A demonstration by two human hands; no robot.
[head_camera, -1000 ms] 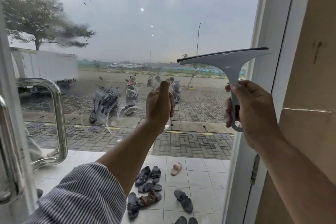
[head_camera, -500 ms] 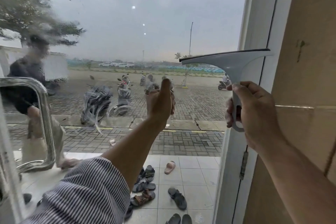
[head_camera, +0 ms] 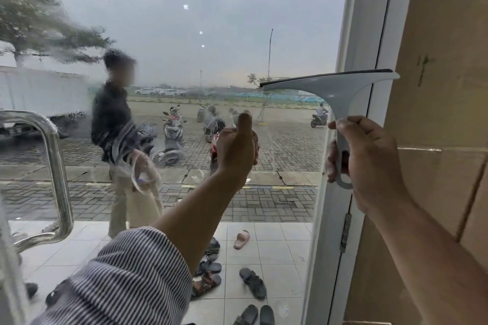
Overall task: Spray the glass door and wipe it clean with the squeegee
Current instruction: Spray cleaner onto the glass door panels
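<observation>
**Glass door with squeegee: one moment, head view**

- Glass door (head_camera: 211, 21): fills the left and centre. Its left part is blurred with droplets and streaks; the right part looks clearer.
- Squeegee (head_camera: 335, 87): grey, with a black rubber edge on top and the blade roughly level. It is held up at the door's right edge and spans from the glass across the white door frame (head_camera: 364, 34).
- Right hand (head_camera: 367, 163): fingers curled round the squeegee's handle.
- Left hand (head_camera: 237, 148): raised close to the glass at centre, fingers curled in, thumb upright. Whether it holds anything cannot be told.
- Striped sleeve (head_camera: 126, 280): on the left forearm.
- Chrome door handle (head_camera: 56, 166): far left.
- Outside: a person (head_camera: 116, 126), parked scooters (head_camera: 171, 129), and sandals (head_camera: 253, 282) on the tiled floor.
</observation>
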